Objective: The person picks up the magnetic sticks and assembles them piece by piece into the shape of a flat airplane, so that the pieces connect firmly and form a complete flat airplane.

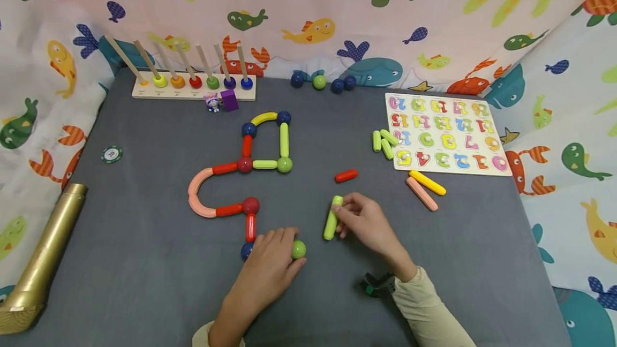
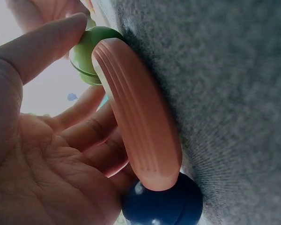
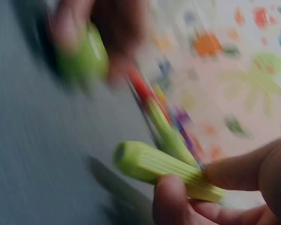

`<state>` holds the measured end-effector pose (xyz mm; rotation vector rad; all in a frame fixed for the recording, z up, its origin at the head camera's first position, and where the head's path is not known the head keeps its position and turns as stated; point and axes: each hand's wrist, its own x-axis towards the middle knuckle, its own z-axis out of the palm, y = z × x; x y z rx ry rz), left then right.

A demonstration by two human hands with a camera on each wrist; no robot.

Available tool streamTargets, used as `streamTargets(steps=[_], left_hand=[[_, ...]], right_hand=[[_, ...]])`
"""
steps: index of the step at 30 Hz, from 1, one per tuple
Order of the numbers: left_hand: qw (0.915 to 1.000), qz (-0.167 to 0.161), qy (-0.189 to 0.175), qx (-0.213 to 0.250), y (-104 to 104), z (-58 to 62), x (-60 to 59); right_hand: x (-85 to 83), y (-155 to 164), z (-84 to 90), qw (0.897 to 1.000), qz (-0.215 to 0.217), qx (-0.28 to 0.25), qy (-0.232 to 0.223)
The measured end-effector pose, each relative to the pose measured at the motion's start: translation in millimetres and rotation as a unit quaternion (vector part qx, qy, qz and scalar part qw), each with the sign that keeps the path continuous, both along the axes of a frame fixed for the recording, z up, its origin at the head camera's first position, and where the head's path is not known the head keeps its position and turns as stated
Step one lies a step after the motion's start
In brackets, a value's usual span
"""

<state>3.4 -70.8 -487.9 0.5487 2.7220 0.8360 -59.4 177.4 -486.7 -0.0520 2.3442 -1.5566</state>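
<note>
1. A grey table (image 1: 159, 283) filled the middle and bottom of the frame.
2. Upper left, a peg stand (image 1: 180, 93) stood on it, a figurine (image 1: 212, 103) and a purple block (image 1: 230, 100) just before it.
3. At left, a round chip (image 1: 112, 154) lay above a gold cylinder (image 1: 45, 256).
4. Upper centre held four balls (image 1: 319, 82).
5. Centre held a chain of rods and balls (image 1: 245, 164) and a red rod (image 1: 346, 175).
6. Upper right, a number board (image 1: 448, 135) lay near green rods (image 1: 376, 141), a yellow rod (image 1: 427, 182) and a pink rod (image 1: 421, 194).

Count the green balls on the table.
3: a green ball at the back among dark blue balls, another joining two green sticks, the third beside the left hand.
</note>
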Motion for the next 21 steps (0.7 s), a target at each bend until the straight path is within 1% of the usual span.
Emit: streamTargets(steps=[1, 2, 3, 5, 7, 10, 12, 18, 21], left_hand=[[1.0000, 0.006, 0.000, 0.004, -1, -0.1, 0.4], [0.9999, 0.012, -0.001, 0.010, -1, -0.2, 0.8], [0.9997, 0.017, -0.002, 0.015, -2, -0.2, 1.3], [0.9995, 0.020, 0.000, 0.023, -4, -0.1, 2.7], [0.9995, 0.019, 0.001, 0.025, -5, 0.0, 3.5], [0.9995, 0.014, 0.001, 0.028, -5, 0.2, 4.0], [0.9995, 0.008, 0.000, 0.029, -6, 0.2, 3.8], [0.9992, -0.030, 0.012, 0.023, -7, -0.1, 4.2], [0.9987, -0.045, 0.015, 0.018, -7, -0.8, 4.9]], right_hand=[[-0.1, -12, -2.5, 0.999, 0.014, -0.033, -0.019], [0.0, -23, -4.3, 0.998, 0.026, -0.052, -0.030], [0.3, -32, -5.7, 0.997, 0.036, -0.065, -0.035], [0.2, -47, -8.3, 0.995, 0.045, -0.073, -0.041], [-1.0, -55, -9.7, 0.995, 0.044, -0.073, -0.043], [-2.5, -59, -8.9, 0.996, 0.038, -0.066, -0.045], [-3.5, -60, -8.0, 0.997, 0.042, -0.058, -0.043], [-4.2, -63, -10.8, 0.993, 0.105, -0.038, -0.033], [-5.7, -65, -11.5, 0.991, 0.126, -0.033, -0.030]])
